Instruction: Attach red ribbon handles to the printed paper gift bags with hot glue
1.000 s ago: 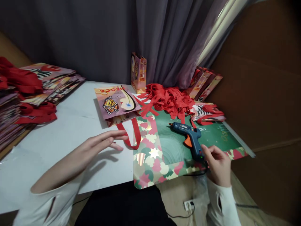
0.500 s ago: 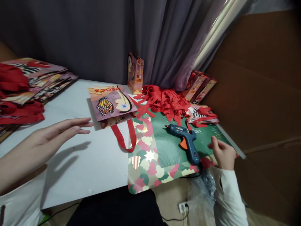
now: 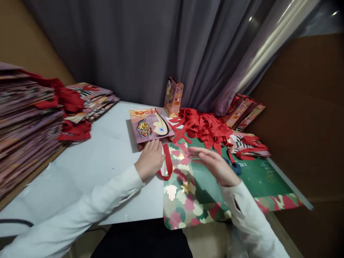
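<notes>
A pink gift bag with a butterfly print (image 3: pixel 149 125) lies flat on the white table (image 3: pixel 107 154), its red ribbon handle (image 3: pixel 168 165) looping toward me. My left hand (image 3: pixel 150 158) rests at the bag's near edge, fingers curled down onto it beside the handle. My right hand (image 3: pixel 212 164) hovers open, fingers stretched left, over the large green patterned paper (image 3: pixel 252 179). It hides most of the blue glue gun (image 3: pixel 234 167). A heap of red ribbon strips (image 3: pixel 204 125) lies just behind.
Tall stacks of finished bags with red handles (image 3: pixel 29 118) fill the left side. One bag stands upright (image 3: pixel 173 96) by the grey curtain; more folded bags (image 3: pixel 243 111) lean at back right. Brown cardboard walls the right.
My left hand swung in from the left and settled on the butterfly bag's edge. My right hand left the glue gun's grip and moved up and left over it. The view shifted.
</notes>
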A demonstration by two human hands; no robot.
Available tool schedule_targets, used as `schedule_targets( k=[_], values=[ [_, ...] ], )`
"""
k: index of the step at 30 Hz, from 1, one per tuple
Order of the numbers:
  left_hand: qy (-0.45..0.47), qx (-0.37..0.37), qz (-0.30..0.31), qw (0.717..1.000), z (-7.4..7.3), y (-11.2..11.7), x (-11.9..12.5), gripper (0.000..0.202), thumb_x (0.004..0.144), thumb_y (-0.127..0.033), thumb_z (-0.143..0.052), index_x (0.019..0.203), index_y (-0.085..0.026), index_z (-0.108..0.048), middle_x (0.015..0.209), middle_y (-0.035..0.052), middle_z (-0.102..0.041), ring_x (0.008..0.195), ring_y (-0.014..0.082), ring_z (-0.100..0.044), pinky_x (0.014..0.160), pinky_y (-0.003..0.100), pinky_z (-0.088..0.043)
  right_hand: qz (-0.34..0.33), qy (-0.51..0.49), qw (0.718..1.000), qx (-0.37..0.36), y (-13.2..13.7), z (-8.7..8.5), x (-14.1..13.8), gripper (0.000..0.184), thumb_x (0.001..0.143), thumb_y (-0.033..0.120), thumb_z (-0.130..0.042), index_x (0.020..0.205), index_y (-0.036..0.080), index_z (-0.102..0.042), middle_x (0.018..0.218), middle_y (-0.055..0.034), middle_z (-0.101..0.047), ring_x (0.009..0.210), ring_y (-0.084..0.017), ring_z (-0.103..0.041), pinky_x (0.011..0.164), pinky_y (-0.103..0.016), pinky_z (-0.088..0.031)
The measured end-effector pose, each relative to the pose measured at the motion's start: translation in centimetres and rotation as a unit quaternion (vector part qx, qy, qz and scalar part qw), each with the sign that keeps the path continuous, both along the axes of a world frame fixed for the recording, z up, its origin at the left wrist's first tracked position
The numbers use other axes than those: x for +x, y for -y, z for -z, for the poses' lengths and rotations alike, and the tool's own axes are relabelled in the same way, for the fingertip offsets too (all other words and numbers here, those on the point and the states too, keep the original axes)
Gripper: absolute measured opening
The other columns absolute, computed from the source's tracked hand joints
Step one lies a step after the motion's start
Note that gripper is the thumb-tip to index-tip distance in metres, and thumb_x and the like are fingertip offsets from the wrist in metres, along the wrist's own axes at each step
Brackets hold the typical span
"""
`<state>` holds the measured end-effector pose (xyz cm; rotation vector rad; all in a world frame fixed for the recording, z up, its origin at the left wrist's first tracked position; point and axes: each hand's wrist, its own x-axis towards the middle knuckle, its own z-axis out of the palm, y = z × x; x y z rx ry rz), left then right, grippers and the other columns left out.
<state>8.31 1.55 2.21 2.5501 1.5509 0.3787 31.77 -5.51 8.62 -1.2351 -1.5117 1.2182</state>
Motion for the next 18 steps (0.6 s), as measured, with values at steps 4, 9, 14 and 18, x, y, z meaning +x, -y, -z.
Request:
schedule_targets(
  k=[4, 9, 14, 18],
  values=[
    [-0.035, 0.033, -0.039, 0.998, 1.4, -0.3, 0.0, 0.049, 0.093, -0.024, -0.032, 0.126, 0.006, -0.052, 0.122, 0.0287, -0.055, 0.115, 0.0376, -0.05, 0.098, 0.051, -0.036, -0.047, 0.302, 0.941, 0.147, -3.7, 3.5, -5.7, 0.042, 0.085, 0.01, -0.042, 0.122, 0.011, -0.062, 0.125, -0.0156, -0.064, 0.117, -0.023, -0.058, 0.103, -0.041, -0.043],
    [-0.043, 0.044, -0.043, 0.997, 2.0, -0.7, -0.7, 0.042, 0.09, -0.017, -0.037, 0.124, 0.0, -0.055, 0.119, 0.0231, -0.056, 0.109, 0.0332, -0.05, 0.094, 0.045, -0.04, -0.089, 0.487, 0.834, 0.243, -8.0, 6.6, -10.5, 0.052, 0.083, 0.004, -0.043, 0.135, 0.006, -0.049, 0.137, -0.0172, -0.053, 0.126, -0.023, -0.045, 0.109, -0.036, -0.036],
    [-0.04, 0.039, -0.049, 0.997, 2.5, -1.5, -0.7, 0.034, 0.09, -0.017, -0.039, 0.115, -0.004, -0.058, 0.116, 0.0207, -0.059, 0.108, 0.0321, -0.051, 0.093, 0.044, -0.04, -0.083, 0.529, 0.814, 0.226, -10.4, 7.7, -12.1, 0.035, 0.089, 0.011, -0.043, 0.121, 0.01, -0.058, 0.124, -0.0136, -0.059, 0.115, -0.022, -0.048, 0.101, -0.03, -0.041],
    [-0.047, 0.036, -0.058, 0.997, 2.4, -1.9, -0.8, 0.031, 0.088, -0.016, -0.041, 0.112, -0.005, -0.057, 0.111, 0.0206, -0.059, 0.102, 0.0317, -0.053, 0.088, 0.044, -0.042, -0.051, 0.545, 0.813, 0.197, -10.9, 8.4, -11.8, 0.033, 0.091, 0.011, -0.04, 0.119, 0.01, -0.058, 0.128, -0.0154, -0.055, 0.116, -0.024, -0.046, 0.097, -0.031, -0.044]
  ],
)
